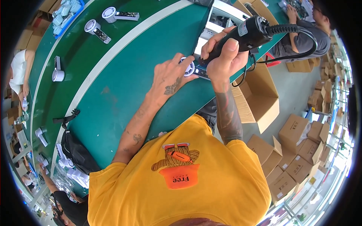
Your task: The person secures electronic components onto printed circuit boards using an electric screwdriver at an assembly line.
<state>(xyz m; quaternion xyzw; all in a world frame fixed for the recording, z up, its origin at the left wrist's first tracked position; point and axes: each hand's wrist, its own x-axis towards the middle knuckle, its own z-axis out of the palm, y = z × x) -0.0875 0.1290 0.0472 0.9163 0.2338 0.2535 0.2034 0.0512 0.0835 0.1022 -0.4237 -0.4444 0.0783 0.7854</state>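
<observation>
My right hand (pixel 223 62) is wrapped round a thick black electric screwdriver (pixel 247 34), with a coiled cable sleeve at its upper end. The tool slants down toward the table, and its tip is hidden behind my fingers. Beneath it lies a small white handheld fan (pixel 189 68), its handle opened to show a dark circuit board. With thumb and fingers, my left hand (pixel 171 77) grips the fan's round head against the green tabletop (pixel 124 90). Whether the screwdriver touches the board cannot be made out.
A green conveyor belt (pixel 75 56) carries several similar fans. A white open-fronted case (pixel 222 17) stands beyond my hands. A black bag (pixel 77 150) lies at left, a blue tray (pixel 68 17) far left. Cardboard boxes (pixel 260 94) stand right; co-workers sit around.
</observation>
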